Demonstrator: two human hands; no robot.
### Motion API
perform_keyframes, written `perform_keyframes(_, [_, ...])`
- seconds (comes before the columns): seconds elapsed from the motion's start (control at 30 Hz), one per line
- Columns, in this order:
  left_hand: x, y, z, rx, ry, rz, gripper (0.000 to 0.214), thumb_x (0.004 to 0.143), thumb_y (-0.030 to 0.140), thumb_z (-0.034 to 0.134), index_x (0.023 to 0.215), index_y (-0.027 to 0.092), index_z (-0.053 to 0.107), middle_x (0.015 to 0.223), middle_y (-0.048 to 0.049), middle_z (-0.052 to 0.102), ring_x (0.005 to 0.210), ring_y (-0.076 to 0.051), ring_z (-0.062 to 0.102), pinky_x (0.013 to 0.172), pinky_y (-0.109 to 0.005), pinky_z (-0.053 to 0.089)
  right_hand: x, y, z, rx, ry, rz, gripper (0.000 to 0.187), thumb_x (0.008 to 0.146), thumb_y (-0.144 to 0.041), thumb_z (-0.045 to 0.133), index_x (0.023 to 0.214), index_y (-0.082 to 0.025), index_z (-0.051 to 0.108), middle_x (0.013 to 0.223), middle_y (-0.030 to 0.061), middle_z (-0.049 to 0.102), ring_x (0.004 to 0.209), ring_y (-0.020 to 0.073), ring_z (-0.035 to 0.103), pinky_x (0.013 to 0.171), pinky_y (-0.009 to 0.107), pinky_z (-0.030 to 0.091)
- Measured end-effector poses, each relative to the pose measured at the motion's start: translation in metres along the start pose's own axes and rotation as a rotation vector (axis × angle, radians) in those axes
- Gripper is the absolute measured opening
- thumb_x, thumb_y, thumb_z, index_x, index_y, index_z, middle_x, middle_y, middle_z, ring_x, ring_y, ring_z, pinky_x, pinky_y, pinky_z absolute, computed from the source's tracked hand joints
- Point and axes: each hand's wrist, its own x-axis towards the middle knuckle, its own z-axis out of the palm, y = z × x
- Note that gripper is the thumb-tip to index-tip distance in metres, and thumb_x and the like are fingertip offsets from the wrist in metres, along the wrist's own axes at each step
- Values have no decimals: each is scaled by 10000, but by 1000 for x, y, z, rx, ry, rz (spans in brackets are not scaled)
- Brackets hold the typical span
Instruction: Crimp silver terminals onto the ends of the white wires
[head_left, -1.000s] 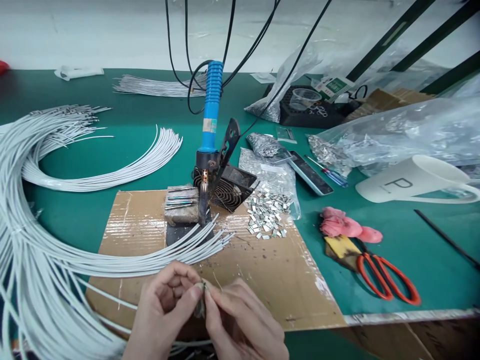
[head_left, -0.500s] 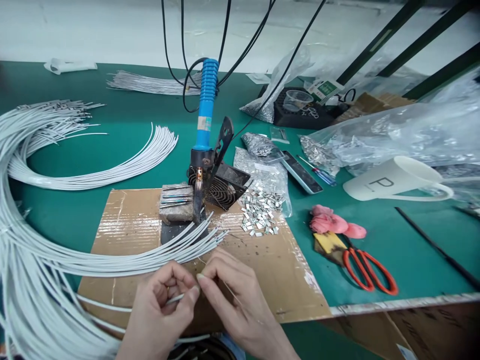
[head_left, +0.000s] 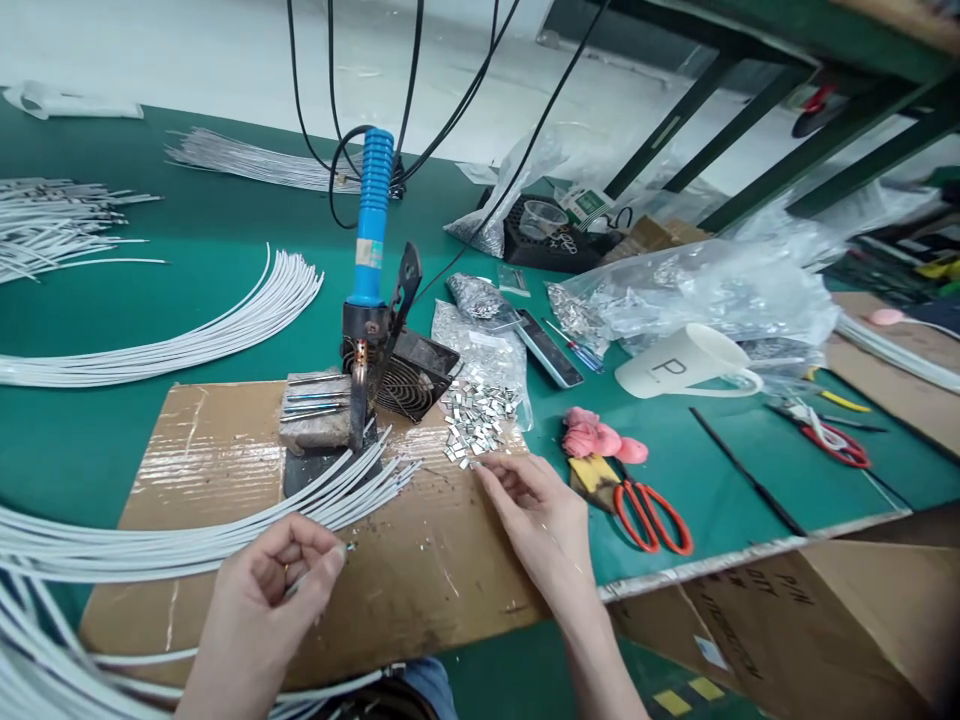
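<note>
Green bench (head_left: 225, 222) underlies our cardboard (head_left: 394, 600), where white cables (head_left: 187, 556) stretch left to right, tips angled far right. Hands apart, our left hand (head_left: 271, 578) pinches a cable tip (head_left: 350, 547) pointing right; our right hand (head_left: 550, 520) reaches metal clips (head_left: 480, 415), grip unclear.

Reads "P" on white mug (head_left: 694, 352), right. Reads "P/N" and "QTY" in dark print, slanting, on cardboard box (head_left: 787, 625), near right. Cannot decipher longer line beside them, white label (head_left: 711, 653) on same box, or green-and-white packet (head_left: 588, 207), far right.
</note>
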Motion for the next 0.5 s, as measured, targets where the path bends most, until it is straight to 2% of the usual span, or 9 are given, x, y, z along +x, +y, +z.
perform_keyframes(0.1, [-1,-1,1,-11,2,5,198,612,290,835,623,155,690,506,69,535,494,-65,405,490,-149,309,8,4,-6,-38,-135,14,147,857,-331,685,849,-210,769,722,21,669,600,179,589,607,305,486])
perform_keyframes(0.2, [-2,-2,2,-33,-3,7,195,618,282,842,630,159,690,530,60,566,490,-65,417,483,-151,321,8,0,-10,-64,-180,66,143,809,-332,681,732,-224,734,622,8,668,549,186,602,578,312,473])
perform_keyframes(0.37, [-3,0,3,-44,9,17,177,627,263,830,622,151,694,521,61,566,480,-57,438,483,-144,335,-2,-2,-13,-24,-116,211,42,690,-265,698,697,-225,709,547,-9,677,466,177,635,515,289,512])
perform_keyframes(0.5, [-4,2,5,-56,16,24,171,629,250,817,612,145,683,498,67,557,468,-51,447,476,-133,337,-21,-16,-4,164,-72,314,185,758,-380,713,761,-195,725,620,38,731,503,180,698,516,277,599])
